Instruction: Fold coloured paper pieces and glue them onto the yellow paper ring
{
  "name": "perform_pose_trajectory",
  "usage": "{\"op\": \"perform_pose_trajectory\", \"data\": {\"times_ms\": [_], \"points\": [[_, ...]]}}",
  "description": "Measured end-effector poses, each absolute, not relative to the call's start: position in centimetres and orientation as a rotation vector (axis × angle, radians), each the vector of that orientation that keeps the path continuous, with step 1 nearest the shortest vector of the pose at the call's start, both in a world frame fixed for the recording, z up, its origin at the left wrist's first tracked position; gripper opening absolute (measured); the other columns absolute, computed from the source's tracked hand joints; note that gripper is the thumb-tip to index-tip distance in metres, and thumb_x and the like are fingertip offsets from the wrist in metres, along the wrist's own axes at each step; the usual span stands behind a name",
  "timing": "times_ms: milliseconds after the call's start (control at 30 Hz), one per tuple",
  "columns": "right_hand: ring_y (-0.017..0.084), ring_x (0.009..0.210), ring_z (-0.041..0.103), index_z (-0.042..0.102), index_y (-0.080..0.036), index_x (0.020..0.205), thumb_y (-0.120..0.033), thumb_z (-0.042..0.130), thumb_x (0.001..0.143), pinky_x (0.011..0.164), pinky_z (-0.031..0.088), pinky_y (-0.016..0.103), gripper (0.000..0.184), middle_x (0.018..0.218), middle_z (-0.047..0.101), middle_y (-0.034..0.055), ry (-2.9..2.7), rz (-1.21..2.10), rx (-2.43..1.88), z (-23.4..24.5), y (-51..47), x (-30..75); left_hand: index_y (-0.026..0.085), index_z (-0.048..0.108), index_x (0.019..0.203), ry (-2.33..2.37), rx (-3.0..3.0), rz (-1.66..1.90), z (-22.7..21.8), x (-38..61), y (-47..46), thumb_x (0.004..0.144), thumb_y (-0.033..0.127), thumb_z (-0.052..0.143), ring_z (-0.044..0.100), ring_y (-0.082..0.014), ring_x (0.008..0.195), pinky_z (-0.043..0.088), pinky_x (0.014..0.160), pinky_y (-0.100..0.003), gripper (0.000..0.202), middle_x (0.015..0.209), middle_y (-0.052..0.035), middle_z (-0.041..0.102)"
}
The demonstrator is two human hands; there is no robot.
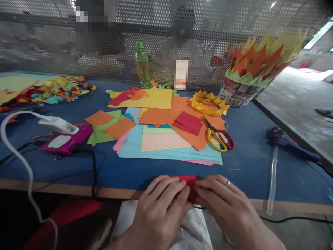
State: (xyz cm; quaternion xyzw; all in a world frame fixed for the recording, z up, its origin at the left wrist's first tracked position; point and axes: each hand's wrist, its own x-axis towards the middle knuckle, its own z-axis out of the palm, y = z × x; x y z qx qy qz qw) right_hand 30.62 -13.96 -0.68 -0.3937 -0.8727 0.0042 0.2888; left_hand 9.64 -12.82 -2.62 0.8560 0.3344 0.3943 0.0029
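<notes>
Nearer than the scissors (220, 137), left hand (158, 206) and right hand (230, 208) both pinch a red paper (187, 180), seemingly folded: light, floppy, crease-prone, best held at its edges.

A blue table (130, 170) with a bare wooden front edge fills the frame. At its centre lies a spread stack of coloured paper (166, 146), with scissors (221, 137) on the stack's right edge and a yellow paper ring (208, 102) behind them. A basket (240, 95) stands at upper right, and a green bottle (142, 66) at upper centre. A glue gun (291, 146) lies at the right. At the left are a pink device (65, 140) and a black cable (92, 166), with folded scraps (59, 90) at upper left. A red paper (187, 180) lies at the near edge, bottom centre.
</notes>
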Motion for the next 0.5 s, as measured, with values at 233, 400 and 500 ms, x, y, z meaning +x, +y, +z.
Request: {"op": "perform_pose_trajectory", "data": {"times_ms": [233, 400, 500], "points": [[0.020, 0.094, 0.062, 0.067, -0.011, 0.108, -0.012, 0.046, 0.100, 0.083, 0.056, 0.035, 0.023, 0.104, 0.070, 0.0098, -2.352, -0.029, -1.058, -1.2, -13.0, 28.6, 0.013, 0.071, 0.101, 1.038, 2.722, 1.284, -1.5, 8.3, -11.4, 0.092, 0.002, 0.052, 0.068, -0.0182, 0.091, 0.052, 0.095, -0.038, 0.024, 0.096, -0.0056, 0.075], [0.022, 0.100, 0.059, 0.065, -0.011, 0.114, -0.010, 0.048, 0.099, 0.089, 0.054, 0.037, 0.023, 0.111, 0.068, 0.0103, -2.325, -0.053, -1.031, -1.5, -11.9, 26.6, 0.009, 0.070, 0.099, 1.063, 2.781, 1.265, -0.7, 6.4, -10.3, 0.089, -0.001, 0.054, 0.066, -0.0218, 0.095, 0.051, 0.093, -0.041, 0.021, 0.097, -0.0091, 0.073], [0.021, 0.098, 0.059, 0.066, -0.013, 0.108, -0.010, 0.048, 0.099, 0.089, 0.054, 0.037, 0.020, 0.106, 0.069, 0.0079, -2.324, 0.016, -1.045, -1.6, -11.4, 25.8, 0.012, 0.070, 0.097, 1.072, 2.694, 1.192, -1.0, 5.5, -10.0, 0.092, 0.001, 0.050, 0.065, -0.0196, 0.092, 0.051, 0.087, -0.037, 0.023, 0.096, -0.0065, 0.073]]}}
